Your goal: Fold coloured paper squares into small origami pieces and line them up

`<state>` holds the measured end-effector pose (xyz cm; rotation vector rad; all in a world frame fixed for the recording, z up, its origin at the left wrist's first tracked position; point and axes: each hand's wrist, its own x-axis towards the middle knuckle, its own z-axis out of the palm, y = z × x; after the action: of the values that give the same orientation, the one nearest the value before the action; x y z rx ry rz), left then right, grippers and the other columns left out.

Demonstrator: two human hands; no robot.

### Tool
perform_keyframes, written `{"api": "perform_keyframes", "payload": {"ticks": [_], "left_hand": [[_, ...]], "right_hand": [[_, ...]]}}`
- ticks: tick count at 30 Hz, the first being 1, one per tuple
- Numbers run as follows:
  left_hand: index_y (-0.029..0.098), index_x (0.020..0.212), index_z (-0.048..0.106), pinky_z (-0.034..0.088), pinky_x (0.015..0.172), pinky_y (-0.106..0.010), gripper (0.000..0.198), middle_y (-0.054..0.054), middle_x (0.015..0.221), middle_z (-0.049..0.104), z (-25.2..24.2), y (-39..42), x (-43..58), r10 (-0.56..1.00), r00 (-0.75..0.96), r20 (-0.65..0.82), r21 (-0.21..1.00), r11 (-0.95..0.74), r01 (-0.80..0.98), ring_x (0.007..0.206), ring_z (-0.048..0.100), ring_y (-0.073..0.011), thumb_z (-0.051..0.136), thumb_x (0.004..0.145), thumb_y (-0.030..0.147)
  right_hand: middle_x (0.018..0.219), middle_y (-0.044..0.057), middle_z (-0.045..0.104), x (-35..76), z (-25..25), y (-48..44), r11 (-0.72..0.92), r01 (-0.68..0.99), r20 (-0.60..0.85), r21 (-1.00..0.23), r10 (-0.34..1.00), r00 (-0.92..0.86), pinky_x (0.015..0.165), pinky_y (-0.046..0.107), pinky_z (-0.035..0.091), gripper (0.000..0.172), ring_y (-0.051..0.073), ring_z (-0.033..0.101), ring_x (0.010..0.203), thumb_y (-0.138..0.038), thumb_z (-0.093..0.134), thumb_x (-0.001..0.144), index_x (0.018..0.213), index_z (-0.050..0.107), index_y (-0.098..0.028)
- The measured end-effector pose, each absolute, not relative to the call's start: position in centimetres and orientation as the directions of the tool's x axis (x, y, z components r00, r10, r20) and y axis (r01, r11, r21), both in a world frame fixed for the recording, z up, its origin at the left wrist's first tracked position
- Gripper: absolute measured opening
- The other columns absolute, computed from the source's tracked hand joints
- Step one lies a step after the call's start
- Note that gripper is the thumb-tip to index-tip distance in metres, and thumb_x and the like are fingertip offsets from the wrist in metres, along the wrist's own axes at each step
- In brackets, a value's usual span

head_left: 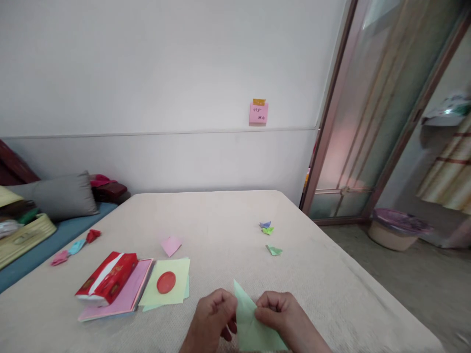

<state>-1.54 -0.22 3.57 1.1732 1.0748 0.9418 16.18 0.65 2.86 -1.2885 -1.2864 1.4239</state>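
Note:
A light green sheet of paper [253,328], folded to a point at its top, is held up at the table's near edge. My right hand [281,314] pinches its right slanting edge between thumb and fingers. On the other side, my left hand [217,314] has its fingers curled at the paper's left edge, thumb against it; the fingertips are partly hidden behind the sheet. Faint creases run across the paper.
On the table [213,220] lie a red tissue pack [108,278] on pink paper [127,294], a red disc [166,283] on yellow paper [184,274], a pink paper square [171,245], and small folded papers [274,250] at both sides. A sofa cushion [62,196] is left.

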Motion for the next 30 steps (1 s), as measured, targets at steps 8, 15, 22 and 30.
{"api": "perform_keyframes", "payload": {"ticks": [8,15,22,30], "left_hand": [[0.009,0.071,0.067,0.03,0.047,-0.023,0.03,0.001,0.056,0.05,1.2,-0.3,0.1,0.939,0.287,-0.188,0.978,0.205,-0.032,0.051,0.04,-0.0112,0.065,0.065,0.038],[0.01,0.069,0.064,0.03,0.042,-0.023,0.031,0.002,0.053,0.048,1.1,-0.2,0.0,0.948,0.231,-0.218,0.975,0.224,-0.002,0.046,0.039,-0.0106,0.065,0.064,0.041],[0.01,0.07,0.066,0.032,0.042,-0.023,0.039,0.002,0.051,0.048,0.8,-0.1,-0.2,0.946,0.244,-0.212,0.976,0.215,0.013,0.044,0.039,-0.0105,0.066,0.064,0.048],[0.017,0.059,0.053,0.03,0.043,-0.023,0.051,0.005,0.047,0.043,2.3,-0.7,-0.5,0.954,0.248,-0.17,0.973,0.202,-0.109,0.045,0.039,-0.0109,0.053,0.073,0.066]], "right_hand": [[0.046,-0.005,0.045,15.9,1.7,1.1,-0.122,0.076,-0.133,-0.99,0.98,-0.15,0.047,0.024,0.025,0.013,0.01,0.036,0.047,-0.026,0.066,0.059,0.051,0.061,-0.016],[0.05,-0.004,0.048,16.0,1.3,1.0,-0.08,0.078,-0.093,-0.994,0.979,-0.179,0.047,0.024,0.026,0.009,0.011,0.038,0.05,-0.022,0.063,0.062,0.056,0.065,-0.016],[0.049,-0.004,0.05,16.0,0.8,1.2,-0.094,0.061,-0.104,-0.994,0.976,-0.193,0.047,0.024,0.025,0.008,0.01,0.039,0.048,-0.023,0.063,0.062,0.059,0.066,-0.015],[0.053,-0.001,0.06,16.1,1.6,0.7,-0.244,-0.2,-0.194,-0.949,0.951,-0.24,0.048,0.022,0.029,0.018,0.011,0.047,0.049,-0.03,0.072,0.067,0.062,0.066,-0.014]]}}
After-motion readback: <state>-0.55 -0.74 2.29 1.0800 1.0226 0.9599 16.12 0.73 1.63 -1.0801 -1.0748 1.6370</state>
